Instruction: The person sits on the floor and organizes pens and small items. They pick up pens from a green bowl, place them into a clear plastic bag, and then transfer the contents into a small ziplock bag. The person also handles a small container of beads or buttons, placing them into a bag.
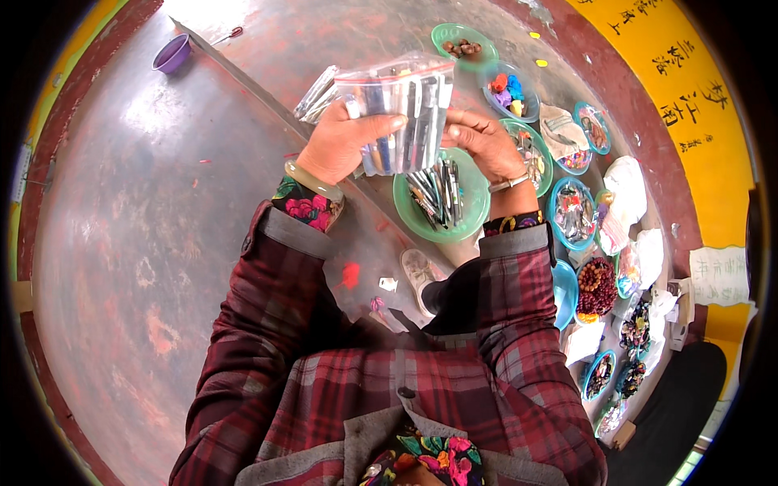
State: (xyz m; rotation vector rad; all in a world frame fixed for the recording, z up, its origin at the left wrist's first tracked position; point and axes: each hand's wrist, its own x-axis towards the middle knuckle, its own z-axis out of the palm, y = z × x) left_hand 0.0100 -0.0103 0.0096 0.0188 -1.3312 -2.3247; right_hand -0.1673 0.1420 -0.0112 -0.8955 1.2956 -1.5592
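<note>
Holding bag (412, 99) | left hand (339, 146) pinching its left side | right hand (484, 147) beside bag, grip unclear | likely light, slippery (stiff pens (419, 134)); grasp sides

Clear bag (417, 121) w/ red strip (374, 80), lt-grn bowl (444, 235), purple basin (171, 55), dk-red/grey plaid jacket (324, 381), yel. wall (717, 194)

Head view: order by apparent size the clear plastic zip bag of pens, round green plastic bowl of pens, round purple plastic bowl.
1. Clear bag (nearer the camera, so true size unsure)
2. Green bowl, partly covered
3. Purple bowl
</note>
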